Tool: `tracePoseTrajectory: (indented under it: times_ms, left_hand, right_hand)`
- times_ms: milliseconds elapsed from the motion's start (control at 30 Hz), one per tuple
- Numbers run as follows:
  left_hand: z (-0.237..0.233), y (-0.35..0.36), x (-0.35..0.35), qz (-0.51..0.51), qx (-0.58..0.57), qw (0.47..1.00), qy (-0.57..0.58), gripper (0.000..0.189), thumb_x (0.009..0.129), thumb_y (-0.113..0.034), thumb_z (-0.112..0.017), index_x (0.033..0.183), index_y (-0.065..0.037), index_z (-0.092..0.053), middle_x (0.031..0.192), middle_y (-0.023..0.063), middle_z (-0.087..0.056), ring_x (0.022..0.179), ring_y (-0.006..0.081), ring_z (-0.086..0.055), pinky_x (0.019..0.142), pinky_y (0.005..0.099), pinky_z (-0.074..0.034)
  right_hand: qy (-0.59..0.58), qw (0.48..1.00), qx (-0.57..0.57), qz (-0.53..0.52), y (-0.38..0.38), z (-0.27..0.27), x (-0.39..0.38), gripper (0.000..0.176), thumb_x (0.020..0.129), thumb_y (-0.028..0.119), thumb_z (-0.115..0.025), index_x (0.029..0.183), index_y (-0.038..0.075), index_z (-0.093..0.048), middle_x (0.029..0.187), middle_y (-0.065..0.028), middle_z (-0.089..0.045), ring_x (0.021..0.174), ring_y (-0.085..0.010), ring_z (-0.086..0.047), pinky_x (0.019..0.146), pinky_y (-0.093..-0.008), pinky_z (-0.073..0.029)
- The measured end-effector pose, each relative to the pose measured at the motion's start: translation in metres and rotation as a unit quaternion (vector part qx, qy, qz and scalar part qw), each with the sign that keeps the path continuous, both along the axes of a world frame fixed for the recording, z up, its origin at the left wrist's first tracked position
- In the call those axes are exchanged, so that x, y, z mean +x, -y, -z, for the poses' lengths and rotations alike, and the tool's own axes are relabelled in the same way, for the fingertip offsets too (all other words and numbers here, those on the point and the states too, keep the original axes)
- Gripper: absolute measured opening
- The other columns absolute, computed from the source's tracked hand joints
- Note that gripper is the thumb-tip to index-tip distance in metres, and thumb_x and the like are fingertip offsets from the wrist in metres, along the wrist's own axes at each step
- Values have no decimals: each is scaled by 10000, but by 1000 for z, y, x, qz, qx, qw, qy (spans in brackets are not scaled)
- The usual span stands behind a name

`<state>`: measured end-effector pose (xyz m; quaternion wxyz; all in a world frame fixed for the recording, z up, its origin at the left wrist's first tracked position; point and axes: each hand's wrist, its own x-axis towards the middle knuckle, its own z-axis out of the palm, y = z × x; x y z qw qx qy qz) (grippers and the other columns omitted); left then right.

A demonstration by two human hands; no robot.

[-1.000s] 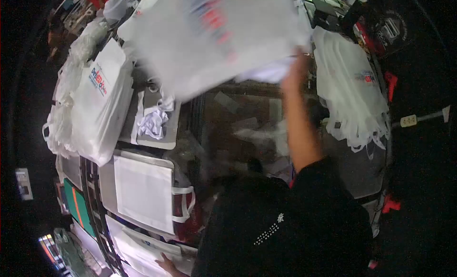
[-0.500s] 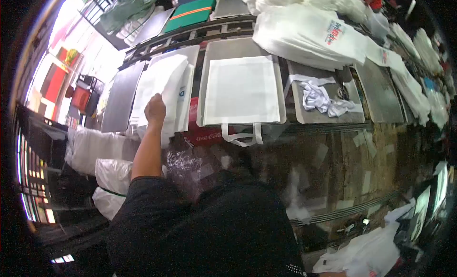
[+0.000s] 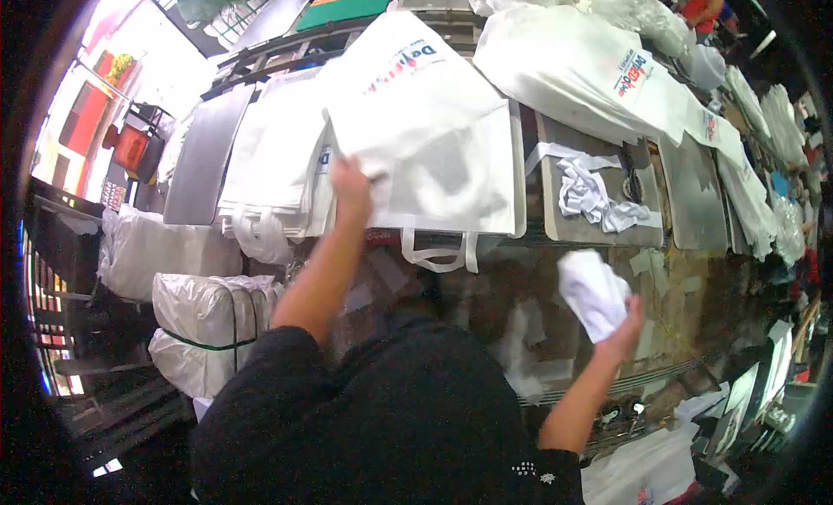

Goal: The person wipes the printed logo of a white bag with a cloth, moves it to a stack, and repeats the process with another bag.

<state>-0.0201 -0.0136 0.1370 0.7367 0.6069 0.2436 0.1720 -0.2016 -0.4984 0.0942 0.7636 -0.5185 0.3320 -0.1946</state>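
My left hand (image 3: 351, 193) is closed on the edge of a white tote bag (image 3: 395, 97) with blue and red lettering. This bag is spread at an angle over a plain white tote bag (image 3: 492, 171), which lies flat on a grey board with its handle (image 3: 434, 258) hanging toward me. A blurred handle loop of the upper bag shows over the plain one. To the left of that hand is a stack of white bags (image 3: 269, 149). Off to the right, my right hand (image 3: 623, 331) grips a folded white cloth (image 3: 594, 292) above the floor, apart from the boards.
A crumpled white cloth (image 3: 590, 188) lies on the board to the right. Behind it hangs a long pile of printed bags (image 3: 555, 67). Wrapped bundles (image 3: 186, 310) stand at lower left. A person in red (image 3: 701, 9) is at the far right.
My left hand has moved right from the stack, bringing a printed bag over the plain one. My right hand has come up into clear view at the right with the folded cloth.
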Motion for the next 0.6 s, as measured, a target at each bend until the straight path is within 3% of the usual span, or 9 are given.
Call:
tracePoseTrajectory:
  times_ms: [67,133,200,267,333,367,433,567,600]
  left_hand:
    - [89,36,-19,103,-74,986,-106,245,986,-176,-439,1178,-26,-466,1099,142,-578,893,248,-628,649,360,-539]
    - [74,70,-52,271,0,939,-211,287,986,-262,-482,1137,-19,-495,921,112,-657,727,231,-666,600,328,-512]
    - [66,61,-48,383,108,891,-219,326,956,-284,-538,1080,14,-581,909,135,-677,739,225,-685,663,361,-527]
    - [70,41,-18,306,348,878,-118,339,931,-285,-568,1021,36,-634,985,208,-668,889,291,-676,795,397,-515]
    - [81,6,28,233,435,870,-1,395,926,-282,-577,1237,-38,-561,1236,226,-589,1146,342,-571,1013,429,-411]
    - [91,-9,45,212,579,787,3,532,937,-361,-532,1365,-55,-449,1424,227,-422,1323,370,-398,1097,503,-288]
    - [124,-21,58,280,692,659,-96,655,942,-452,-472,1458,-77,-327,1522,225,-255,1403,409,-238,1101,588,-218]
    - [144,0,43,277,680,670,-107,729,929,-503,-453,1512,-132,-220,1561,190,-177,1445,408,-109,1119,610,-143]
    - [132,8,37,306,640,693,-129,735,920,-502,-472,1506,-127,-236,1555,193,-191,1439,409,-130,1115,598,-162]
  right_hand:
    - [-42,994,-99,34,-47,-33,37,439,894,294,-604,1222,11,-528,1120,-122,-587,1072,-254,-564,956,-377,-441]
    - [-21,995,-92,-21,-71,-61,63,402,874,207,-674,1201,41,-509,1071,-86,-561,1016,-220,-560,910,-344,-450]
    - [-11,995,-97,-28,-79,-76,85,408,868,190,-688,1201,49,-499,1062,-73,-546,1003,-210,-555,900,-334,-449]
    - [17,998,-63,-27,-92,-90,109,430,856,126,-681,1225,46,-476,1066,-68,-541,1001,-216,-557,913,-358,-456]
    - [56,997,-27,-55,-105,-92,131,444,844,85,-662,1240,44,-466,1095,-80,-537,1026,-234,-555,930,-382,-459]
    - [101,991,15,-81,-113,-93,143,462,831,45,-642,1254,41,-456,1124,-91,-534,1051,-251,-552,948,-406,-463]
    - [103,989,21,-107,-155,-101,169,530,774,42,-596,1281,48,-445,1189,-132,-530,1137,-306,-529,994,-450,-446]
    - [94,956,-69,-268,-235,-41,226,631,655,34,-604,1262,55,-435,1164,-117,-505,1090,-274,-523,989,-400,-436]
    - [77,930,-170,-317,-261,-20,235,626,652,20,-613,1252,56,-436,1164,-109,-501,1086,-257,-522,941,-386,-449]
